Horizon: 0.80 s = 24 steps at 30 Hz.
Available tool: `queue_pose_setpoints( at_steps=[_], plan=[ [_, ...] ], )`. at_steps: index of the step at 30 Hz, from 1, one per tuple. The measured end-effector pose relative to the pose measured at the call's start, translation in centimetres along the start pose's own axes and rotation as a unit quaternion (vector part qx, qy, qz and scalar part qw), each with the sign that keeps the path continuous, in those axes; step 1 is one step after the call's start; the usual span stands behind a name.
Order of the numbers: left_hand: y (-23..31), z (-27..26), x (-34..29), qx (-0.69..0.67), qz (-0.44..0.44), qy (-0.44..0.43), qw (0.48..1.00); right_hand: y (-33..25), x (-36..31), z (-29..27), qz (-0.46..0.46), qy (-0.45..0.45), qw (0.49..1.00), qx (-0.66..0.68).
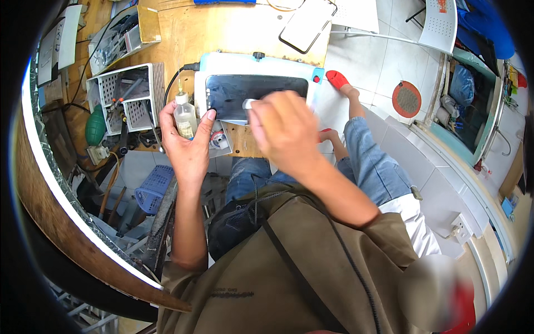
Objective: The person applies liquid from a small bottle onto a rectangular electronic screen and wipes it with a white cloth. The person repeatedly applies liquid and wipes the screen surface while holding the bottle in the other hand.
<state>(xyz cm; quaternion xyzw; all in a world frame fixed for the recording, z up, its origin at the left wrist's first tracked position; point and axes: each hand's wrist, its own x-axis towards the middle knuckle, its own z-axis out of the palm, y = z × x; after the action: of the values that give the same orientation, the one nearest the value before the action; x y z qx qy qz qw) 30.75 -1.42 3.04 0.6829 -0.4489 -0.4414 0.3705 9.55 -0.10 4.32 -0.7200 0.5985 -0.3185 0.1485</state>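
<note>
My left hand [186, 156] is closed around a small see-through squeeze bottle [185, 119] with a thin nozzle, held upright beside the work plate. A dark glass panel [225, 92] lies flat on a white and light-blue bench device [201, 67] with a black knob and a red button. Over the panel's middle, my right hand [286, 131] pinches a small white wad [248, 104] at or just above the glass. The right fingers are blurred by motion and cover the panel's right part. Cloudy smears show on the glass.
On the left stand a white divided basket [158, 72] of hand tools, a green rubber bulb [95, 127] and a cardboard box [149, 28] of parts. A black-edged pale panel [307, 25] lies farther back. Another person's jeans-clad leg [370, 147] and red shoes [336, 79] are at right.
</note>
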Motion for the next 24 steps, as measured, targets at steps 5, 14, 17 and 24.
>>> queue_pose_setpoints(
  at_steps=[5,14,17,24],
  plan=[
    [0.7,-0.2,-0.1,0.04,-0.015,-0.005,0.999,1.3,-2.2,-3.5,0.039,-0.026,0.998,-0.033],
    [0.4,-0.2,-0.3,0.044,-0.003,0.009,0.999,2.1,-1.0,-3.0,0.007,-0.015,0.999,-0.034],
    [0.4,0.0,-0.2,0.031,-0.011,0.002,0.999,1.7,-1.3,-3.4,0.026,-0.009,0.999,-0.038],
    [0.5,0.0,-0.2,0.067,0.023,0.008,0.997,1.2,1.0,-0.1,-0.003,-0.003,1.0,-0.025]
  ],
)
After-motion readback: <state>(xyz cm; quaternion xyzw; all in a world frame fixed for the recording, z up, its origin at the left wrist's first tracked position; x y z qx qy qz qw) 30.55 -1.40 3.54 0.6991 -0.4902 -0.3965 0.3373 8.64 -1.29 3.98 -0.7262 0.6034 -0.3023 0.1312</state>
